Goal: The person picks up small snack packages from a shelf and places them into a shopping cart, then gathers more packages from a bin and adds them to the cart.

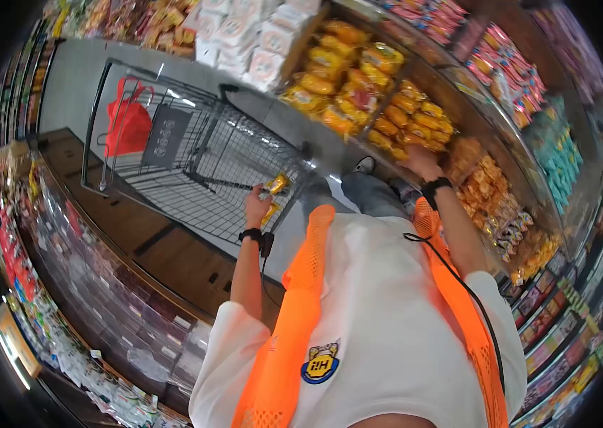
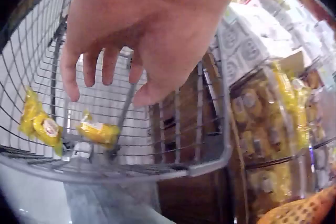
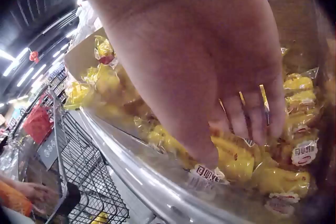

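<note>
My left hand hangs over the wire shopping cart. Its fingers are spread and hold nothing in the left wrist view. Below them, inside the cart, lie a yellow wrapped snack packet and more such packets close by. My right hand reaches into a display bin of yellow wrapped snacks. In the right wrist view its fingers point down among the packets, and the thumb tip is right at one snack packet with a white label. The fingertips are partly hidden there.
A clear rim edges the bin. Farther along stand a bin of larger yellow packets and stacked white packages. A red bag hangs at the cart's handle end. Behind the cart runs a low brown shelf.
</note>
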Tool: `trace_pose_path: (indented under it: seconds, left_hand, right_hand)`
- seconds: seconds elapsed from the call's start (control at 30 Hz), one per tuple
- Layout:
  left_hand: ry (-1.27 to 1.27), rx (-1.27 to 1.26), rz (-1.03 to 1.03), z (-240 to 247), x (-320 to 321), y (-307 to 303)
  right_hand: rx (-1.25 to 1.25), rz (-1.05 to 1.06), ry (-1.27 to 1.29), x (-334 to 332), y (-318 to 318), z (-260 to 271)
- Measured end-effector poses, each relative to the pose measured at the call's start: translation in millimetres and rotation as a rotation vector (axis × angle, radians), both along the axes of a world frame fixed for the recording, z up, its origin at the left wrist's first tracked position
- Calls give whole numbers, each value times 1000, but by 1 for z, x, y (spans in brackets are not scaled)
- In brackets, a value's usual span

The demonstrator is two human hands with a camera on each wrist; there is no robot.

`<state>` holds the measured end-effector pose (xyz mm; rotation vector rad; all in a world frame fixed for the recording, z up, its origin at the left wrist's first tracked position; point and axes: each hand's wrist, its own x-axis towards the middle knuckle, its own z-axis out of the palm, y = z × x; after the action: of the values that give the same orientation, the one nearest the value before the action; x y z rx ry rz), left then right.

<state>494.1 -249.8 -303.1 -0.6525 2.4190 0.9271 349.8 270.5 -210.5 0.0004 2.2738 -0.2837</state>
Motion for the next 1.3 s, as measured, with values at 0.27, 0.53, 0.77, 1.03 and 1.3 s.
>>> trace_pose_path:
  seconds: [0.27, 0.53, 0.77, 1.03, 1.3]
  left_hand:
    - [-343, -92, -205, -93, 23, -58]
    - [-672, -168, -444, -130, 33, -65]
    - [-690, -287, -532, -137, 52, -67]
    - [-687, -128, -609, -124, -4, -97]
    - [-119, 220, -744, -169, -42, -64]
  right_hand:
    - [-81, -350, 239, 55, -5, 19]
    - [480, -654, 226, 95, -21, -59]
    - [585, -754, 186, 96, -25, -60]
    - [650, -777, 183, 77, -75, -24]
    - [720, -727, 55, 67, -85, -13]
